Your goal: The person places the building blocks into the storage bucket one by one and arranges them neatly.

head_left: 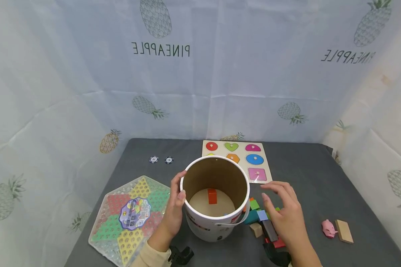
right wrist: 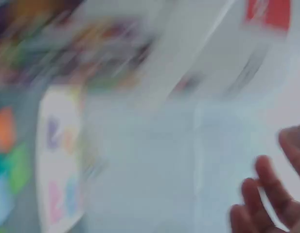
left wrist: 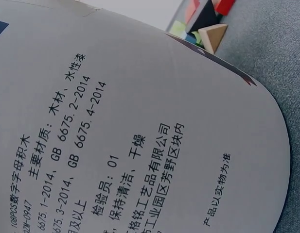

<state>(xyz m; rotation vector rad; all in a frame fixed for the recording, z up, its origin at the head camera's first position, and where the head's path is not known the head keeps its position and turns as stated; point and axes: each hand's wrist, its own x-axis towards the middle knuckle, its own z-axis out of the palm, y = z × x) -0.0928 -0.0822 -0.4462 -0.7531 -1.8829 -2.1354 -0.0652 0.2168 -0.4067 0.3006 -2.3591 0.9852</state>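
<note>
A white bucket (head_left: 204, 226) stands tilted toward me near the middle of the table, its mouth facing up. On its bottom inside lies a red block (head_left: 212, 196). My left hand (head_left: 172, 213) grips the bucket at the left side of the rim; printed text on its wall fills the left wrist view. To the right, my right hand (head_left: 285, 211) is held with loosely bent, spread fingers and nothing in them. Beneath it and beside the bucket lies a pile of coloured blocks (head_left: 269, 230), partly hidden by that hand. The right wrist view is blurred, with fingers (right wrist: 266, 189) at its right edge.
Left of the bucket lies a hexagonal Chinese checkers board (head_left: 110, 218) in clear wrapping. Behind are two poker chips (head_left: 168, 160) and a wooden shape puzzle (head_left: 240, 152). A pink toy pig (head_left: 329, 228) and a wooden plank (head_left: 344, 231) lie far right. Pineapple-print curtains (head_left: 200, 74) surround the table.
</note>
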